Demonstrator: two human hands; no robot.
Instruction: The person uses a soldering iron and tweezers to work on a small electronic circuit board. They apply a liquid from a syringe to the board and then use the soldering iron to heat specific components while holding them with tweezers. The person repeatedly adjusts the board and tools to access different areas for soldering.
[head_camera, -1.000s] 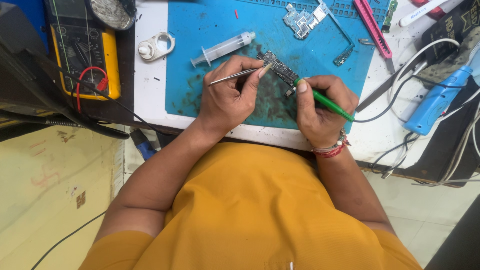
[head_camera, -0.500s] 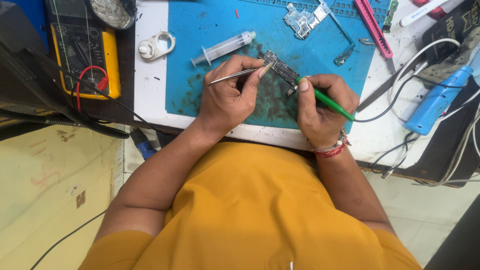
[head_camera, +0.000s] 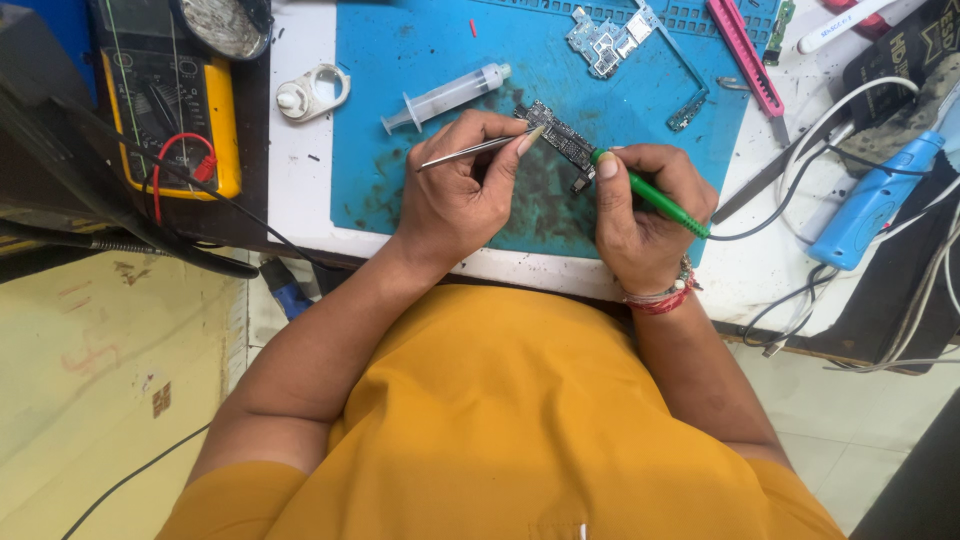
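A small dark circuit board (head_camera: 558, 137) lies on a stained blue work mat (head_camera: 400, 110). My left hand (head_camera: 455, 190) grips thin metal tweezers (head_camera: 470, 150), their tip touching the board's near end. My right hand (head_camera: 640, 215) holds a green-handled soldering iron (head_camera: 650, 192) like a pen, its tip at the board's right side. A dark cable runs from the iron off to the right. Both wrists rest at the mat's front edge.
A clear syringe (head_camera: 445, 97) lies on the mat behind the board, another circuit board (head_camera: 605, 35) farther back. A yellow multimeter (head_camera: 175, 110) sits at left, a white round holder (head_camera: 312, 92) beside it. A blue tool (head_camera: 875, 200), a pink strip tool (head_camera: 745, 55) and cables crowd the right.
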